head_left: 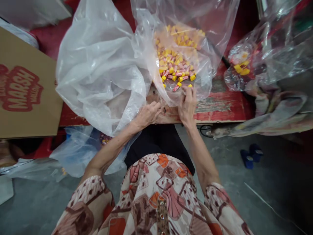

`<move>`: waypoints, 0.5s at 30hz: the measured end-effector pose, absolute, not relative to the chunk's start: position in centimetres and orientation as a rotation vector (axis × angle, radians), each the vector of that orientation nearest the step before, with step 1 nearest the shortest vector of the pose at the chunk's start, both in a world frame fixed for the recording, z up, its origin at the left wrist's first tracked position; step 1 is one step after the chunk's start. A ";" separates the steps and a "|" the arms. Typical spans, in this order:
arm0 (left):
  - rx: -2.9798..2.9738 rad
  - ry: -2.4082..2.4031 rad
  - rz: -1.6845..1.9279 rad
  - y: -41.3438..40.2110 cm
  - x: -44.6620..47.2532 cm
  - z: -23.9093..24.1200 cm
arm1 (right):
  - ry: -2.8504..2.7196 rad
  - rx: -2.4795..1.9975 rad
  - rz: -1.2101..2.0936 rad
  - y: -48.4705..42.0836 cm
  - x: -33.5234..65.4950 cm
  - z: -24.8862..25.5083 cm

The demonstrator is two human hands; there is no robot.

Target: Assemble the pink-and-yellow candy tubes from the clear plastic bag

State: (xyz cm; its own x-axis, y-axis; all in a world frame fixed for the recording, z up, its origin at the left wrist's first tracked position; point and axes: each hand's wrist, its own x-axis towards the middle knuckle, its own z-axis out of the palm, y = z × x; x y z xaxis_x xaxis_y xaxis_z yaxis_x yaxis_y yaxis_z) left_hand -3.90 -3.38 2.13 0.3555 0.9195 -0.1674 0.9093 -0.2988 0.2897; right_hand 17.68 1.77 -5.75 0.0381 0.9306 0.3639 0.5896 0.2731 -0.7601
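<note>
A clear plastic bag [205,76] lies on the worn red table, its mouth toward me. Inside is a heap of small pink-wrapped pieces with yellow caps [174,60]; a few lie loose near the opening. My right hand [187,106] is at the bag's mouth with fingers curled together, its tips against a yellow cap [190,85]. What its pinch holds is hidden. My left hand [149,114] rests at the table's front edge, closed, between this bag and a large milky plastic bag [97,62]. Anything inside those fingers is too small to make out.
A cardboard box [26,85] printed with "MARSH MALLOW" stands at left. More clear plastic bags [281,45] crowd the right side, one with yellow pieces [242,68]. Plastic sheeting [75,150] hangs below the table at left. Blue slippers [250,156] lie on the grey floor.
</note>
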 end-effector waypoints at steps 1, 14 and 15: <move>2.274 1.603 0.059 -3.1 -4.1 2.2 | -1.708 -1.476 0.469 3.1 17.9 -5.8; 2.267 1.743 0.436 -4.5 -2.1 0.2 | -1.923 -1.401 0.373 6.3 19.4 -5.1; 2.258 1.760 0.440 -4.6 -2.0 -0.1 | -1.864 -1.383 0.387 5.7 19.3 -4.9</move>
State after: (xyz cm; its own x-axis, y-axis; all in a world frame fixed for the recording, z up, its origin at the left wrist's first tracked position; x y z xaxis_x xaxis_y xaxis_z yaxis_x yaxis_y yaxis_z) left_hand -2.01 -4.55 -0.07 0.2269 0.9701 0.0858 0.8963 -0.2425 0.3713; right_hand 19.27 5.72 -4.94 -0.1160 0.9105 0.3969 0.6772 0.3648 -0.6390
